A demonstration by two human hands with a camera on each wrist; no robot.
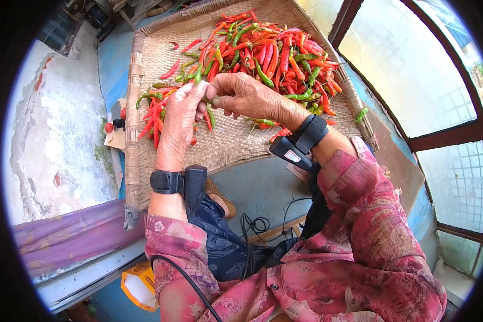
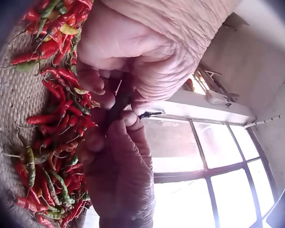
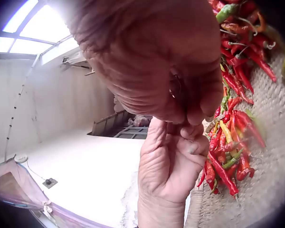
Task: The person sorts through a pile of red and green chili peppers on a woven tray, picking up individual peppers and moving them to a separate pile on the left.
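In the head view my left hand [image 1: 176,115] and right hand [image 1: 252,97] meet over the near part of a woven tray [image 1: 228,140]. A green chili pepper [image 1: 198,74] pokes up from the left fingers, which hold it. Right thumb and forefinger pinch at its lower part, mostly hidden by the fingers. From the left wrist, the pepper [image 2: 119,102] shows as a dark length between both hands' fingertips. Beyond the hands lies a big heap of red and green chili peppers [image 1: 273,53]. A smaller pile of mostly red peppers [image 1: 154,119] sits beside the left hand.
The tray's raised rim [image 1: 136,80] runs along its left side. One green pepper [image 1: 361,115] rests on the right rim. Framed windows [image 1: 413,64] stand at right, a peeling wall [image 1: 64,134] at left. Black cables [image 1: 250,228] hang below, and a yellow box [image 1: 139,284] stands lower left.
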